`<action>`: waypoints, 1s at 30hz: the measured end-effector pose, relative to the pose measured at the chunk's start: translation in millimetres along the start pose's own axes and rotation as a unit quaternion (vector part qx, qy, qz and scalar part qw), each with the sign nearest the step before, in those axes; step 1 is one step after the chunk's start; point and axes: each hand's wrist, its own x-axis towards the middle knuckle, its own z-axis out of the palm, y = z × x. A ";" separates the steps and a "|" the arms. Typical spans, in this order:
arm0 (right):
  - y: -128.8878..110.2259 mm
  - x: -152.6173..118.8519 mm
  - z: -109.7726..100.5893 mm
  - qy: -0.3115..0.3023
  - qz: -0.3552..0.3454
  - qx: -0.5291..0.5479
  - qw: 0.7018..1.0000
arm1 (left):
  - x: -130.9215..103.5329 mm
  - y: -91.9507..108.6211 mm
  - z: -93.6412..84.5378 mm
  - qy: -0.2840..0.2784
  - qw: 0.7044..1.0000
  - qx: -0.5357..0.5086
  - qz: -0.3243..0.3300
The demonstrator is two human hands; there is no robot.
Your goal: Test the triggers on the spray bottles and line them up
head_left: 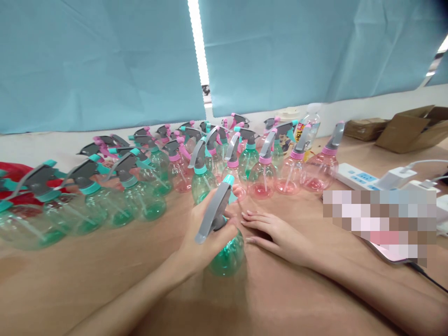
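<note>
Right of the hands [280, 238] sit a power strip [360, 176], an open cardboard box [406, 133], probably a phone [395, 253]; blue curtain [105, 65] beyond them.

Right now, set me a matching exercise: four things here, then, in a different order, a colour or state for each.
1. power strip
2. right hand
3. larger cardboard box
4. left hand

A. brown, flaps open
B. gripping a green spray bottle
C. palm down beside that bottle
D. white and blue

Pairs: 1-D, 2-C, 3-A, 4-B
</note>
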 end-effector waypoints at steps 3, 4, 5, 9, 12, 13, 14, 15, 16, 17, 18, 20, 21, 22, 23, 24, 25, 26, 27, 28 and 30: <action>-0.1 0.4 -0.1 -0.001 0.002 0.000 1.000 | 0.7 -0.2 0.3 -0.014 0.999 -0.034 -0.017; 0.1 0.4 0.0 0.000 0.001 0.000 1.000 | 0.9 -0.1 0.3 -0.014 0.999 -0.036 -0.017; 0.2 0.4 0.1 0.002 0.000 0.002 1.000 | 1.1 0.0 0.2 -0.014 0.999 -0.036 -0.016; 0.5 -0.1 0.3 0.005 -0.003 0.005 1.000 | 1.1 1.0 -0.6 -0.008 1.000 -0.021 -0.014; -0.4 -0.3 -0.2 0.000 0.001 0.000 1.000 | 0.5 1.0 -0.9 -0.009 1.000 -0.012 -0.013; -0.7 -0.3 -0.5 -0.001 0.002 0.000 1.000 | 0.4 0.6 -0.9 -0.010 1.000 -0.013 -0.015; -1.1 -0.2 -0.8 -0.001 0.002 0.001 1.000 | 0.2 0.2 -0.9 -0.012 1.000 -0.014 -0.017; -1.3 -0.1 -0.9 -0.001 0.002 0.002 1.000 | 0.0 -0.2 -0.8 -0.014 1.000 -0.016 -0.019; -1.4 0.0 -1.0 0.001 0.002 0.002 1.000 | -0.2 -0.5 -0.8 -0.013 1.000 -0.018 -0.022; -1.3 0.1 -1.0 0.001 0.002 0.001 1.000 | -0.4 -0.6 -0.8 -0.014 0.999 -0.019 -0.024; -1.1 0.2 -0.9 -0.001 0.002 -0.001 1.000 | -0.6 -0.6 -1.0 -0.015 0.999 -0.020 -0.024; -0.4 0.4 -0.5 -0.003 0.002 -0.004 1.000 | -1.0 0.1 -1.5 -0.016 1.000 -0.016 -0.019; -0.1 0.4 -0.3 -0.003 0.001 -0.003 1.000 | -1.1 0.8 -1.8 -0.018 1.000 -0.015 -0.015; 0.1 0.3 -0.2 -0.002 0.000 -0.001 1.000 | -1.1 1.6 -2.1 -0.019 1.000 -0.015 -0.013; 0.2 0.3 -0.1 0.000 0.000 0.001 1.000 | -0.9 2.5 -2.3 -0.020 1.000 -0.016 -0.011; 0.2 0.1 -0.1 0.002 0.000 0.004 1.000 | -0.6 3.4 -2.5 -0.020 1.000 -0.018 -0.013; 0.1 0.0 -0.1 0.002 0.001 0.004 1.000 | 0.0 4.3 -2.5 -0.021 0.999 -0.021 -0.016; -0.1 -0.2 -0.2 0.001 0.002 0.003 1.000 | 0.9 5.1 -2.5 -0.024 0.999 -0.024 -0.019; -0.2 -0.3 -0.2 0.001 0.003 0.001 1.000 | 2.0 5.8 -2.5 -0.028 0.999 -0.026 -0.022; -0.4 -0.4 -0.3 0.001 0.003 0.000 1.000 | 3.1 6.3 -2.5 -0.031 0.999 -0.029 -0.020; -0.8 -0.5 -0.4 0.003 0.001 0.000 1.000 | 5.4 7.3 -2.7 -0.031 0.999 -0.036 -0.007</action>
